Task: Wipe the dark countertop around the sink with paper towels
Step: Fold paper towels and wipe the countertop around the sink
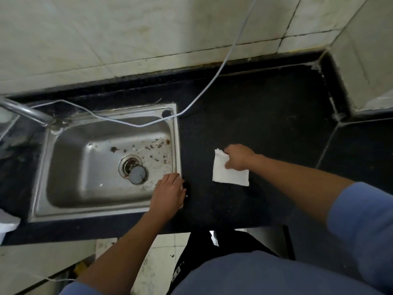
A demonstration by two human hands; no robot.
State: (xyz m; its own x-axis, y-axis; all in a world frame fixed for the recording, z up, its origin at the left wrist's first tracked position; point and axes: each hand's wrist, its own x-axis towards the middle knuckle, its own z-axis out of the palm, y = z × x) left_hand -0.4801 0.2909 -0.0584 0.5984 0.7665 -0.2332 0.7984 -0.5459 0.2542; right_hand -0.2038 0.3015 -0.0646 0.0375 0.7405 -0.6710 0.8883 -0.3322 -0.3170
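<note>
Head view. Folded white paper towel [228, 176], flat on the dark bench [265, 116], right of the sink [106, 212], in the bench's front half. Nearly square, so no clear long axis; near edge roughly along the bench's front edge, tilting slightly. Right grip [239, 157] on the towel's back right corner, fingers curled and clamped onto it. Spreads mostly left of and in front of that grip. Left grip [169, 193] apart, fingers straight, laid flat over the sink's right rim near its front right corner. White cable [212, 79] draped across the sink's back edge.
</note>
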